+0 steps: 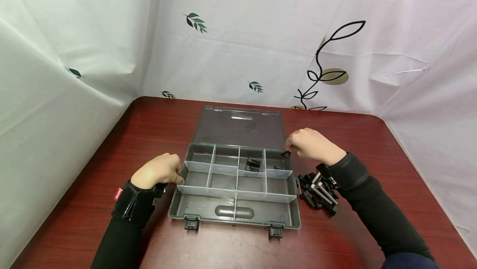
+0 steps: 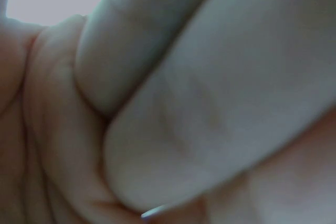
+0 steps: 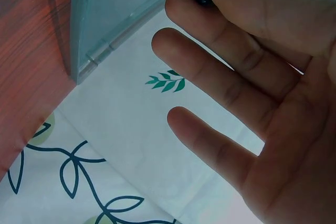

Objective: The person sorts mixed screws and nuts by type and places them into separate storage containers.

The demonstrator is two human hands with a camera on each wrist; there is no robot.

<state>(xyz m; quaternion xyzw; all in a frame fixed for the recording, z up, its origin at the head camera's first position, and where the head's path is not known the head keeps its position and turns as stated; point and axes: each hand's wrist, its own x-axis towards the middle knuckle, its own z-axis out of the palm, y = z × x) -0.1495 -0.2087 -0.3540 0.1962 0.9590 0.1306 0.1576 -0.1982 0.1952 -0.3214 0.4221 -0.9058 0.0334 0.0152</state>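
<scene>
**Open storage box: one hand at the rim, one pinching a small black piece**

Right hand [image 1: 311,144]: thumb and forefinger pinch a small black piece [image 1: 285,154] above the back right compartment; the other fingers are extended. Left hand [image 1: 159,171]: fingers curled, holding the left rim of the box [image 1: 203,204]. The box lies between the hands, its lid [image 1: 240,128] folded back. Black parts [image 1: 253,164] lie in the third back compartment. A heap of black and silver bolts [image 1: 319,191] sits right of the box, near the right wrist. Surface: glossy reddish-brown table [image 1: 357,144]. Surroundings: white cloth [image 1: 238,37] with leaf prints, creased, behind and at both sides.
</scene>
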